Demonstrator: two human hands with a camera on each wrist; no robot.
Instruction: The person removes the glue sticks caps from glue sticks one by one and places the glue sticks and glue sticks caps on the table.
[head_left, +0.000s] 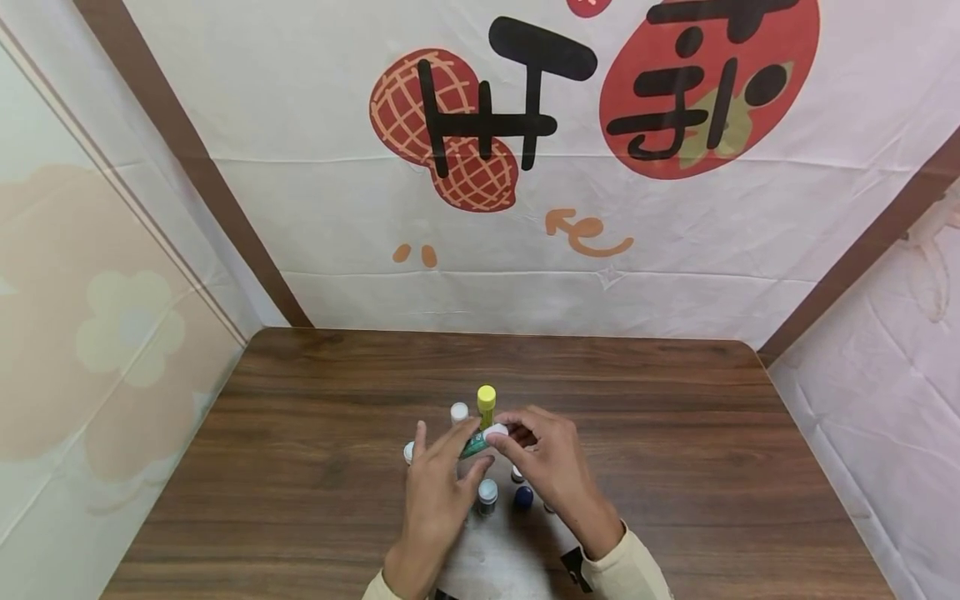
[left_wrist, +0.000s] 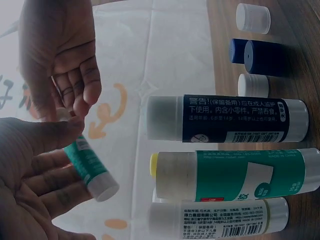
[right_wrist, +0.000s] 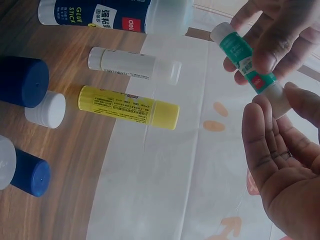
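A small green glue stick [head_left: 476,444] is held in the air between both hands. My left hand [head_left: 437,500] pinches its green barrel, thumb on one side and fingers on the other, as the left wrist view shows. The thumb and fingertips of my right hand [head_left: 557,460] pinch its whitish end [right_wrist: 276,100]. In the right wrist view the opposite, pale end of the stick points up and left, away from the right hand. Whether the whitish end is a separate cap cannot be seen.
Upright on the wooden table [head_left: 300,467] stand a yellow glue stick [head_left: 487,398], a white glue stick [right_wrist: 130,65], a navy glue stick [left_wrist: 230,119] and a larger green glue stick [left_wrist: 245,175]. Loose blue caps [left_wrist: 265,57] and white caps [right_wrist: 45,109] are nearby. A printed cloth [head_left: 337,217] hangs behind.
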